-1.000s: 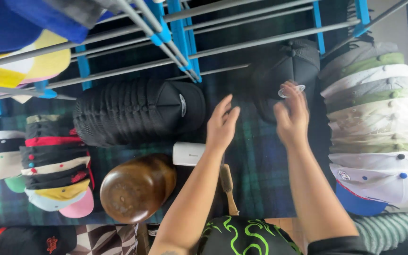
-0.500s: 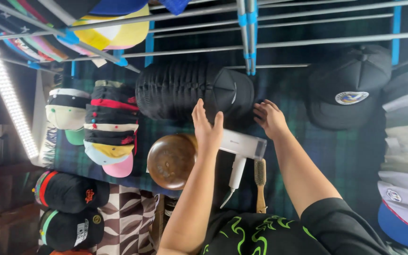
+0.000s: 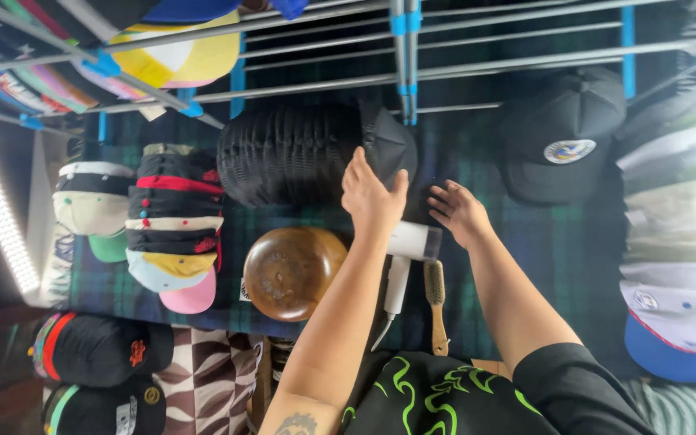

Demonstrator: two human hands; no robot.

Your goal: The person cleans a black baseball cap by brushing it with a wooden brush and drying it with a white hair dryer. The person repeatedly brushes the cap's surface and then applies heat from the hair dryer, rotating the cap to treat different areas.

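Both hands have shifted in closer on the black cap stack (image 3: 300,153) since half a second ago. Left hand (image 3: 372,193) is resting on the front cap's brim, fingers loosely spread, not gripping anything. Right hand (image 3: 459,211) is hovering just beside the stack over the plaid cloth (image 3: 573,250), fingers open and empty. Stack is lying on its side under the metal rack (image 3: 445,72), likely to keep the caps nested. White hair dryer (image 3: 404,250), wooden brush (image 3: 437,302) and wooden dome form (image 3: 293,272) are sitting near the wrists.
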